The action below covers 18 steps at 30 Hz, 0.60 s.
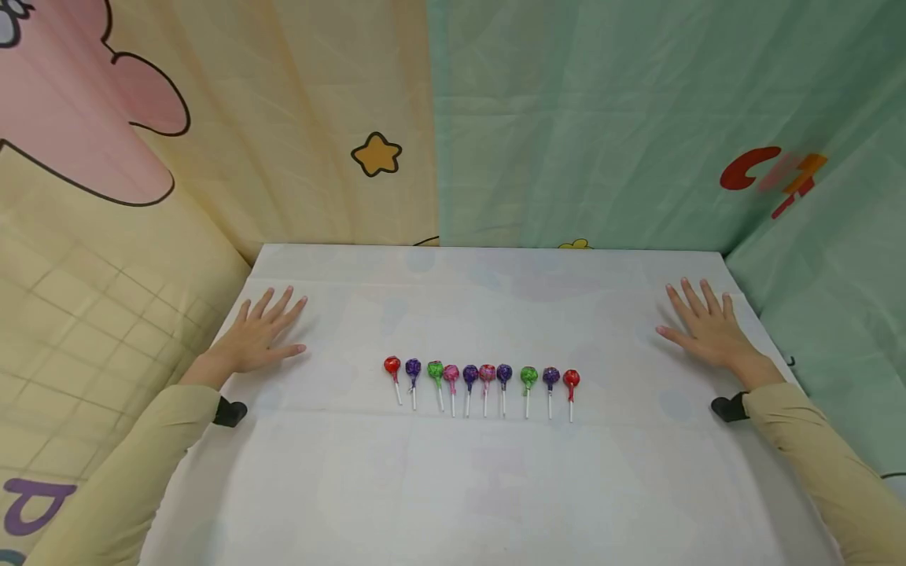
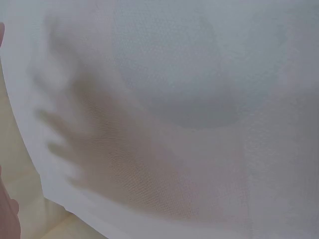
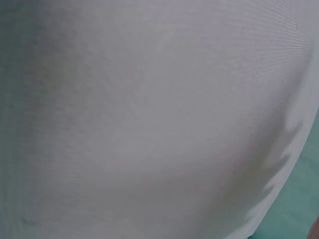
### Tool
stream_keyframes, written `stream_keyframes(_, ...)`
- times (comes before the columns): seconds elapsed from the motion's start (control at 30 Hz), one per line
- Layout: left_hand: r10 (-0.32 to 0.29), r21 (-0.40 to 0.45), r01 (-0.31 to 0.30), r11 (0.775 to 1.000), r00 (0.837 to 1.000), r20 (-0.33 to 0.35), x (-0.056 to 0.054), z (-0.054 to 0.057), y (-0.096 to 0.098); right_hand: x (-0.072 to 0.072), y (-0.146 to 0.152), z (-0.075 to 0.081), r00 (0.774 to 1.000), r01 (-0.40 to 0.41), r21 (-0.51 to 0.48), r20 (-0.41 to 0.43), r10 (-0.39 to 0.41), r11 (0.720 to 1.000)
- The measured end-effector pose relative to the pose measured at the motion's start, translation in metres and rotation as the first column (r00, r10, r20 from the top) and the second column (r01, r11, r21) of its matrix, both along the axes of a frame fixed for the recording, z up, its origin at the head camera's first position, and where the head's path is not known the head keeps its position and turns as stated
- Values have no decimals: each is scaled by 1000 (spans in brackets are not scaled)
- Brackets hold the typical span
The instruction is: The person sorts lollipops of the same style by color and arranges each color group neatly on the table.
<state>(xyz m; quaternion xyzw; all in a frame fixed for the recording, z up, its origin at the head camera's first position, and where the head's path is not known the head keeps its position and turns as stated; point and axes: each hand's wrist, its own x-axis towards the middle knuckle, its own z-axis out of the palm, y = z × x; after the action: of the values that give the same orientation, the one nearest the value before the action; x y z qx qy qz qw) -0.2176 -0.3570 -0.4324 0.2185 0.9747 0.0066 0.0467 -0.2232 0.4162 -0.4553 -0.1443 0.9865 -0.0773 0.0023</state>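
Observation:
Several wrapped lollipops lie in a row across the white table, heads away from me and sticks toward me. A red lollipop point(image 1: 392, 365) is at the left end and another red lollipop point(image 1: 571, 379) at the right end. Between them are purple, pink and green ones, such as a green lollipop point(image 1: 528, 376) and a purple lollipop point(image 1: 414, 367). My left hand point(image 1: 256, 336) is spread, fingers straight, over the table's left side, holding nothing. On the right side my right hand point(image 1: 708, 330) is likewise spread and holds nothing. Both wrist views show mostly tabletop and hand shadows.
The white table point(image 1: 425, 487) has its far edge against a curtain point(image 1: 304, 118), yellow on the left and green on the right. Curtains also hang along both sides. A black wrist strap point(image 1: 230, 412) shows at the left sleeve, another black strap point(image 1: 729, 408) at the right.

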Motion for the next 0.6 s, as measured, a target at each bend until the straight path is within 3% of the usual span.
stream_keyframes(0.27, 4, 29, -4, 1000, 1000, -1, 1, -2, -1, -2, 0, -2, 1000, -8, -7, 2, 8, 1000)
stream_keyframes(0.6, -40, 42, 41, 998, 999, -15, 3, 0, 1, -1, -2, -2, 1000, -12, -5, -10, 12, 1000)
